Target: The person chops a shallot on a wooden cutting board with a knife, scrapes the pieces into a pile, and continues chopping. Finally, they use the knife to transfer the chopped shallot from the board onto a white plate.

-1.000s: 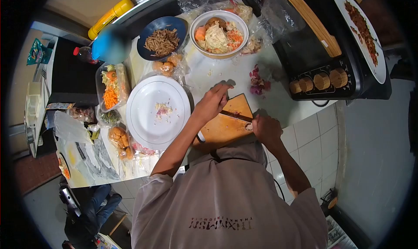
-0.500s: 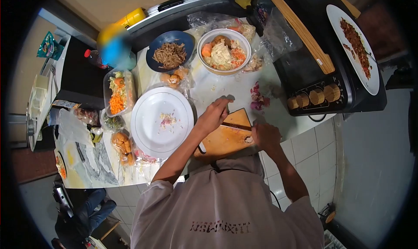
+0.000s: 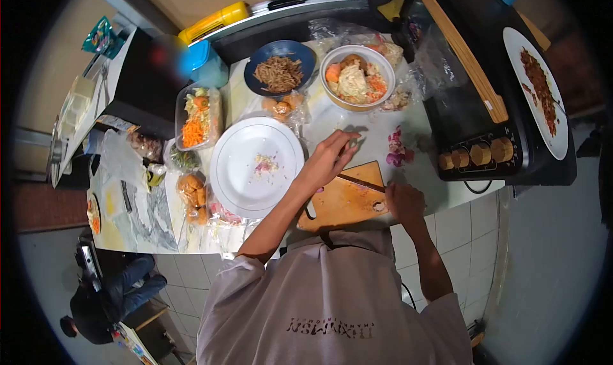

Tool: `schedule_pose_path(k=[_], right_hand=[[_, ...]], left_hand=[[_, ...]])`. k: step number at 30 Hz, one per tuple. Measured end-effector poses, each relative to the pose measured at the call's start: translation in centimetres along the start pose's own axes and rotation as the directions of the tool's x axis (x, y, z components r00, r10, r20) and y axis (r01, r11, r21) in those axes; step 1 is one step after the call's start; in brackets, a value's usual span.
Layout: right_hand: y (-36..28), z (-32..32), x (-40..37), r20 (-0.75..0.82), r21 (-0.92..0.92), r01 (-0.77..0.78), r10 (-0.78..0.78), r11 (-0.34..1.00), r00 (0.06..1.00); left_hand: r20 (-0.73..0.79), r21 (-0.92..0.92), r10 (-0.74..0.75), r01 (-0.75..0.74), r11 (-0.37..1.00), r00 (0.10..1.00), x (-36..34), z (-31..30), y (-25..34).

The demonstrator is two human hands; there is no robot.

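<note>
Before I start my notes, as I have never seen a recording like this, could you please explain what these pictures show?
There is no robot: a person works with two bare hands. All three pictures come from one camera worn on the head, looking forward and down, so the arms reach in from the bottom.

The right hand holds a knife over an orange-brown cutting board. The left hand is at the blade's far end; whether it touches the blade is hard to tell.

On the light worktop are a white plate with small chopped bits, a dark blue dish of brown strips, a white bowl of mixed food, and some purple-red pieces.
</note>
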State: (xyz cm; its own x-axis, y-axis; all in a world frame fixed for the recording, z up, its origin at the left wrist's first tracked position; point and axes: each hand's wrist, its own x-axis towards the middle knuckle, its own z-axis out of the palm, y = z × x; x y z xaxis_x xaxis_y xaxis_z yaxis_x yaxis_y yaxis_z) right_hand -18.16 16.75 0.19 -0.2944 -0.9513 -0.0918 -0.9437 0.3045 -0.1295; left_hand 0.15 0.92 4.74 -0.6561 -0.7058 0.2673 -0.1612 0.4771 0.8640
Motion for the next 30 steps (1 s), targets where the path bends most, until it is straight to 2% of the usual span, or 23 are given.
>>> schedule_pose_path(k=[1,3,4,5,6,7,8,10,12,13,15,19,21,22,23,24,25,27,30], right_hand=[[0.2,-0.1,0.0,-0.003,0.002,0.015,-0.015,1.0,1.0],[0.6,-0.3,-0.6,0.049,-0.094,0.062,-0.058,0.994,0.997],[0.6,-0.5,-0.6,0.053,-0.088,0.07,-0.065,0.994,0.996],[0.7,-0.8,-0.7,0.056,0.077,-0.018,0.014,0.997,0.998],[0.7,-1.1,-0.9,0.073,0.237,-0.108,0.094,0.965,0.993],[0.6,-1.5,-1.1,0.077,0.237,-0.107,0.091,0.966,0.993],[0.4,-2.0,-1.2,0.093,0.276,-0.143,0.122,0.95,0.988],[0.4,-1.8,-1.3,0.109,0.312,-0.172,0.145,0.934,0.984],[0.9,-0.3,-1.6,0.072,0.353,-0.063,0.04,0.934,0.997],[1.4,0.6,-1.8,0.071,0.348,-0.059,0.036,0.936,0.997],[2.4,2.5,-2.3,0.071,0.098,0.184,-0.192,0.978,0.979],[2.7,3.4,-2.8,0.004,0.064,0.268,-0.269,0.961,0.963],[2.1,2.9,-3.0,0.101,0.246,0.106,-0.135,0.963,0.986],[1.8,2.8,-2.9,0.104,0.244,0.096,-0.124,0.965,0.987],[1.4,2.6,-2.7,0.202,0.342,-0.036,-0.037,0.939,0.979],[1.0,2.3,-2.7,0.306,0.422,-0.172,0.04,0.89,0.951],[0.3,1.3,-3.0,0.307,0.418,-0.181,0.049,0.89,0.951],[-1.1,-0.5,-3.4,0.285,0.598,-0.249,0.088,0.761,0.954],[-1.7,-1.4,-3.9,0.309,0.622,-0.277,0.095,0.733,0.946]], left_hand=[[-0.012,0.009,-0.002,0.002,1.0,1.0,0.0,-0.9,0.9],[-0.203,0.01,-0.053,0.056,0.998,0.978,-1.2,-3.0,2.7],[-0.242,0.011,-0.15,0.158,0.987,0.959,-2.0,-4.0,3.6],[-0.244,0.012,-0.155,0.163,0.986,0.957,-3.2,-4.9,3.6],[-0.135,0.066,-0.223,0.234,0.97,0.965,-4.4,-5.9,3.4],[-0.027,0.126,-0.294,0.295,0.947,0.955,-5.4,-6.2,3.4],[-0.03,0.125,-0.297,0.299,0.946,0.954,-6.6,-5.7,2.9],[0.12,0.384,-0.195,0.136,0.913,0.973,-8.7,-4.5,1.3],[0.074,0.441,-0.209,0.156,0.884,0.975,-9.5,-3.3,1.2],[0.031,0.497,-0.215,0.172,0.851,0.976,-9.6,-2.8,1.1],[-0.002,0.513,-0.205,0.177,0.84,0.979,-9.9,-2.1,0.4],[-0.014,0.509,-0.177,0.159,0.846,0.984,-9.2,-1.7,0.2],[0.01,0.505,-0.157,0.131,0.853,0.988,-8.6,-1.4,0.5],[-0.012,0.411,-0.176,0.166,0.896,0.984,-8.1,-1.1,0.5],[-0.032,0.312,-0.2,0.2,0.929,0.979,-7.7,-0.6,0.6],[-0.024,0.305,-0.199,0.197,0.932,0.98,-7.5,0.0,0.5],[-0.046,0.273,-0.176,0.182,0.945,0.983,-7.2,0.7,0.2],[-0.063,0.239,-0.149,0.16,0.958,0.987,-7.0,1.6,-0.1],[-0.063,0.265,-0.187,0.197,0.944,0.98,-7.6,2.4,0.5]])
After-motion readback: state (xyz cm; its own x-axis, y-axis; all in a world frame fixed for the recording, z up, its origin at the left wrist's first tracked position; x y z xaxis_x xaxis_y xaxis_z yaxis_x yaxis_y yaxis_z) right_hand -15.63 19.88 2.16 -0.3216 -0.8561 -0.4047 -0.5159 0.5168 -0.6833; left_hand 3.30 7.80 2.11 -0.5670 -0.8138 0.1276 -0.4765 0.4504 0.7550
